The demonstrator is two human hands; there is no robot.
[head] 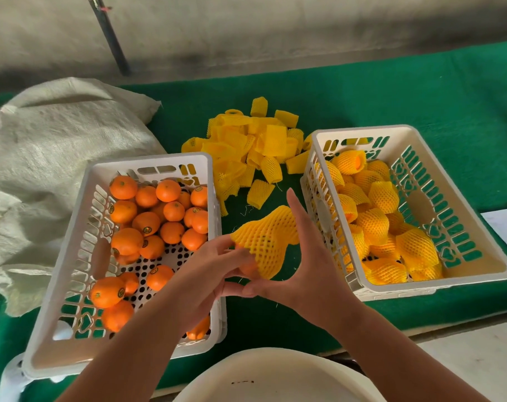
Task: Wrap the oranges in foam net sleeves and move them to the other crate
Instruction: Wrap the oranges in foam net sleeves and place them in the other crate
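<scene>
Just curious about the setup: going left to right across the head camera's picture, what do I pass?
Woven sack → crate of bare oranges → pile of empty foam net sleeves → crate of wrapped oranges.

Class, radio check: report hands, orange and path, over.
Both hands, left and right, grip one foam net sleeve, orange partly inside. Right crate holds wrapped fruit. Path unobstructed.

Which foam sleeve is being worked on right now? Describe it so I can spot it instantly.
Find the gap on the green cloth between the two white crates. There, both hands, the left hand and right hand, hold one yellow net sleeve. Unlike the loose pile behind, it is stretched wide and lifted.
</scene>
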